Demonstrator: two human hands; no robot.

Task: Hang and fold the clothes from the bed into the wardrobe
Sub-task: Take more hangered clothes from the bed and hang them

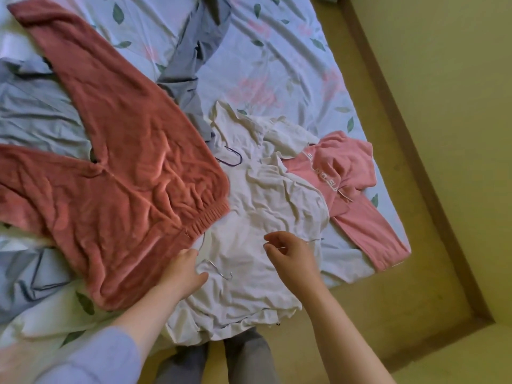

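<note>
Left hand (pixel 185 270) and right hand (pixel 291 253) gripped a hanger (pixel 219 269) on the shirt (pixel 249 195); trousers (pixel 124 162) overlapped its left edge, top (pixel 352 167) lay right.

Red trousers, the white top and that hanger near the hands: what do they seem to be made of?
The red trousers look like plush, velvety fabric, likely fleece or velour: soft sheen along the creases, ribbed elastic waistband. The white top looks like thin matte cloth, perhaps cotton: many fine, sharp wrinkles. The hanger looks like thin bare metal wire: a silvery glint on its hook.
</note>
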